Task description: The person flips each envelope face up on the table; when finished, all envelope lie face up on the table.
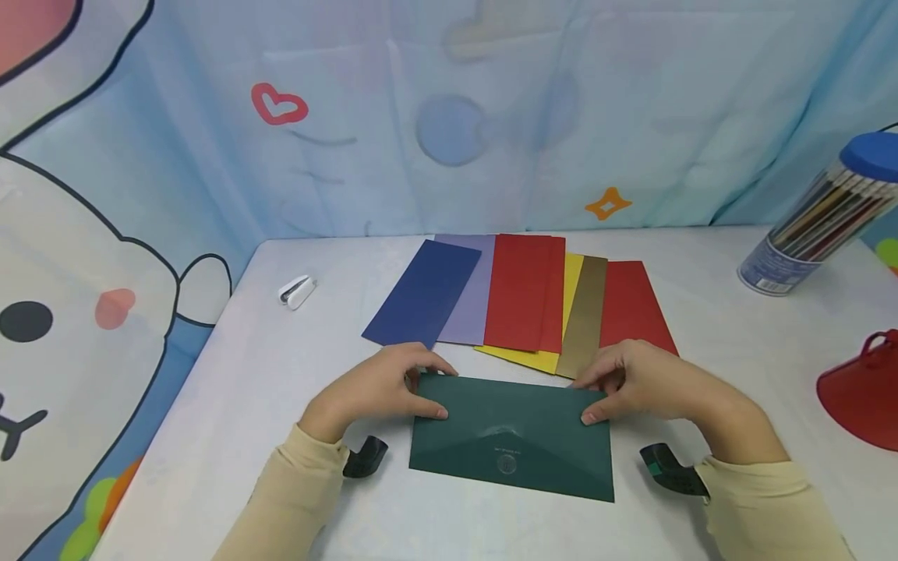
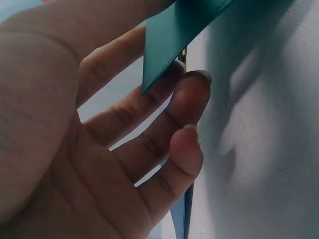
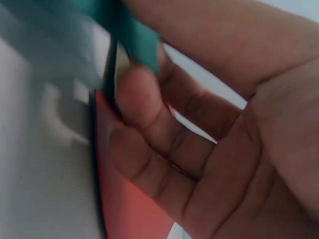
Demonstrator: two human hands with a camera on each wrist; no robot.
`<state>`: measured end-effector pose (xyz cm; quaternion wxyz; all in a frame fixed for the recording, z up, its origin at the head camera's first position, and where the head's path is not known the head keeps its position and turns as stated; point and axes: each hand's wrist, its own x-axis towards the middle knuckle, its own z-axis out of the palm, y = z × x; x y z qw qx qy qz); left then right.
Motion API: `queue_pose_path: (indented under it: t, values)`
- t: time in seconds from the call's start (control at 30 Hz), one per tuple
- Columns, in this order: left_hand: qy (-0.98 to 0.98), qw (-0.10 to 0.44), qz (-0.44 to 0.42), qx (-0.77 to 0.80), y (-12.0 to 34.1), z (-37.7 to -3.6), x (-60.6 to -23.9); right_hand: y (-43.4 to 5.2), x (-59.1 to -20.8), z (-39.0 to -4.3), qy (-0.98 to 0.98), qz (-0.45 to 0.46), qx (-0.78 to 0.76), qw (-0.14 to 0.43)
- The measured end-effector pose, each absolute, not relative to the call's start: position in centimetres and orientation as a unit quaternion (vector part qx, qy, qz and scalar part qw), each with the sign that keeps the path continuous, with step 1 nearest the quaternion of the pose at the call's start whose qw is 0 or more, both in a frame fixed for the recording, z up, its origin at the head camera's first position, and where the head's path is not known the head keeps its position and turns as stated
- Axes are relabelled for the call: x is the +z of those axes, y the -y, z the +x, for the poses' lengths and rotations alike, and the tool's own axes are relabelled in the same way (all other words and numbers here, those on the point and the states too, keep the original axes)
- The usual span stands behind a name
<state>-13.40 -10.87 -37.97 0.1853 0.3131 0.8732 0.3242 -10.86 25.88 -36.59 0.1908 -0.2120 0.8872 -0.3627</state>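
A dark green envelope (image 1: 512,421) with a pointed flap and a small round emblem is held at its far corners by both hands. The left hand (image 1: 386,386) pinches the upper left corner, thumb on top and fingers behind. At the upper right corner the right hand (image 1: 652,386) pinches in the same way. In the left wrist view, the green corner (image 2: 167,47) lies between thumb and fingers. The right wrist view shows the green edge (image 3: 143,45) under the thumb, with a red envelope (image 3: 129,209) beyond the fingertips.
Behind the hands overlap a blue envelope (image 1: 424,292), a lilac one (image 1: 471,308), red ones (image 1: 517,292), a yellow one (image 1: 519,358) and a gold one (image 1: 582,323). A small white-and-metal object (image 1: 298,292) lies left. A pencil tub (image 1: 779,265) and red pouch-like object (image 1: 863,393) are right.
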Motion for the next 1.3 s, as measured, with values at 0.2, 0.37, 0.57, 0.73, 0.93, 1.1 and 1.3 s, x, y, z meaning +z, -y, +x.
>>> queue_pose_path:
  t: [0.2,0.37,0.57,0.73,0.93,1.1,1.3]
  values:
    - [-0.878,0.17,0.328,0.303,10.9,-13.4,-38.1,-25.7,-36.9,-10.9,-0.888,-0.22,-0.352,0.199]
    - [-0.889,0.14,0.284,0.33,11.3,-13.7,-38.2,-26.0,-36.9,-11.0,-0.898,-0.198,-0.34,0.196]
    - [-0.916,0.038,0.169,0.361,12.3,-14.8,-39.0,-26.4,-36.8,-11.0,-0.908,-0.182,-0.349,0.144]
    - [-0.947,0.039,0.074,0.311,13.1,-15.3,-39.8,-26.4,-36.8,-11.1,-0.915,-0.178,-0.351,0.087]
    - [-0.963,0.049,0.051,0.261,13.0,-15.5,-40.5,-26.3,-37.1,-11.2,-0.912,-0.179,-0.36,0.083]
    - [-0.964,0.044,0.042,0.259,12.6,-15.2,-40.2,-26.2,-37.3,-11.3,-0.911,-0.186,-0.359,0.081]
    - [-0.954,0.061,0.003,0.293,12.3,-15.1,-40.0,-26.2,-37.2,-11.2,-0.91,-0.182,-0.362,0.09]
